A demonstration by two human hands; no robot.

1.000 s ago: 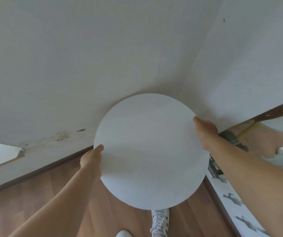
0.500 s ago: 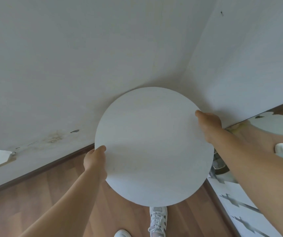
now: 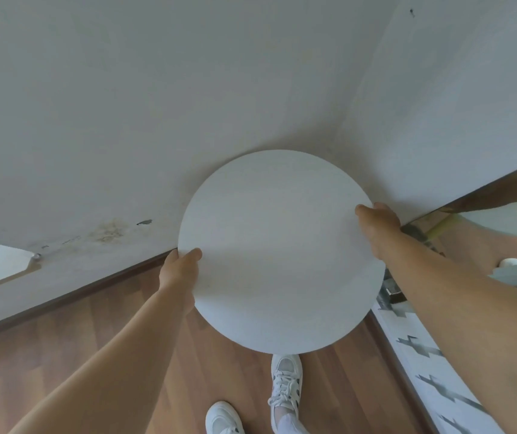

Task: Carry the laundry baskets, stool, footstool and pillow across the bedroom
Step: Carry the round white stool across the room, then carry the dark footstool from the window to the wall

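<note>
A stool with a round white seat fills the middle of the head view, seen from straight above, so its legs are hidden. It sits close to the corner where two white walls meet. My left hand grips the seat's left rim, thumb on top. My right hand grips the right rim, thumb on top and fingers under the edge. Whether the stool touches the floor cannot be told.
Wood floor runs below, with a dark skirting board along the stained wall. A mirror stands at the right, reflecting my arm. A white patterned surface lies along the right edge. My white shoes stand under the stool.
The stool has shifted slightly up and toward the wall corner in view. My left thumb has slid further onto the seat. Both hands keep their hold.
</note>
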